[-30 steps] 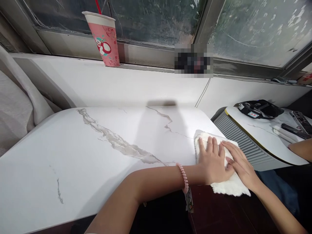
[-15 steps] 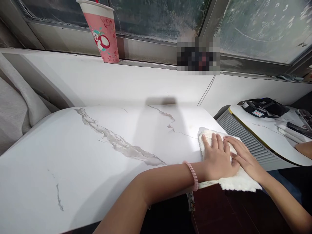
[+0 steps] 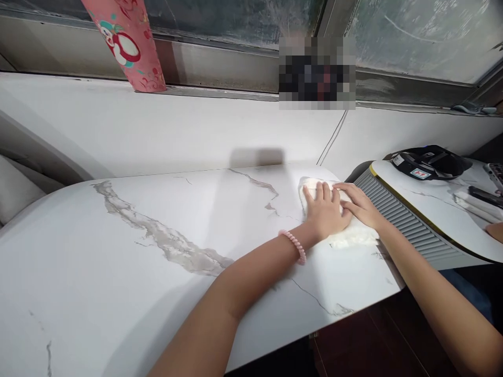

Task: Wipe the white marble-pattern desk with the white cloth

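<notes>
A fluffy cream-white cloth (image 3: 353,234) lies flat on a white marble-patterned tabletop (image 3: 188,214), at its right end. My left hand (image 3: 325,209), with a pink coiled band (image 3: 293,246) at the wrist, presses down on the cloth with its fingers stretched out and spread. Beside it, my right hand (image 3: 359,204) rests on the cloth's right part, fingers extended and its fingertips close to my left hand. Both palms face down, and part of the cloth is hidden under them.
A pink paper cup (image 3: 135,52) stands on the window ledge. To the right, a second table (image 3: 440,201) with a ribbed grey side carries a black headband-like device (image 3: 430,163). Part of another person's arm (image 3: 495,230) shows at the right edge. Thin wires (image 3: 332,137) hang down the wall.
Both hands have slid the cloth away from the table's front edge, toward the wall and slightly left. The cloth's overhanging edge now lies on the tabletop. The view has shifted a little.
</notes>
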The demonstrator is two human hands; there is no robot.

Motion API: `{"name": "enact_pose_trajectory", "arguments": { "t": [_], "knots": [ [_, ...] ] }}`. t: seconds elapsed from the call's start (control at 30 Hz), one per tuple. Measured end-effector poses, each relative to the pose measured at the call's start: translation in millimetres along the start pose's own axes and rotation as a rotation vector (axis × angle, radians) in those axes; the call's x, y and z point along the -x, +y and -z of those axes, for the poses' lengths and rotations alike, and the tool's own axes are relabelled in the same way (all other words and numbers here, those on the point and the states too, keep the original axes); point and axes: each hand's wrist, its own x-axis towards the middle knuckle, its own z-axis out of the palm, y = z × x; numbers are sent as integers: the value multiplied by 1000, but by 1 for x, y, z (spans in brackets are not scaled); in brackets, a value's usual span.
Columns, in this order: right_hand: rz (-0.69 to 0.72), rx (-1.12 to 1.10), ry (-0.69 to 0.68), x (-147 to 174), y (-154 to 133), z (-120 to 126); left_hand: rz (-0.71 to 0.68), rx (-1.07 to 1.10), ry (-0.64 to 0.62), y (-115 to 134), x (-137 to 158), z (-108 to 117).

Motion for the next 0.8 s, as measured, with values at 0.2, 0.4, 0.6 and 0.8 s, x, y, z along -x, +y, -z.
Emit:
{"name": "enact_pose_trajectory", "arguments": {
  "t": [0.2,0.4,0.6,0.8],
  "knots": [
    [-3,-25,39,-47,14,-19,35,9,24,-34,-32,0],
    [16,-28,28,-79,24,-31,80,-2,36,-53,-53,1],
    [38,-22,25,-105,37,-42,116,-3,14,-69,-67,4],
    [14,-19,16,-126,41,-52,136,-17,13,-84,-80,4]
  ]
}}
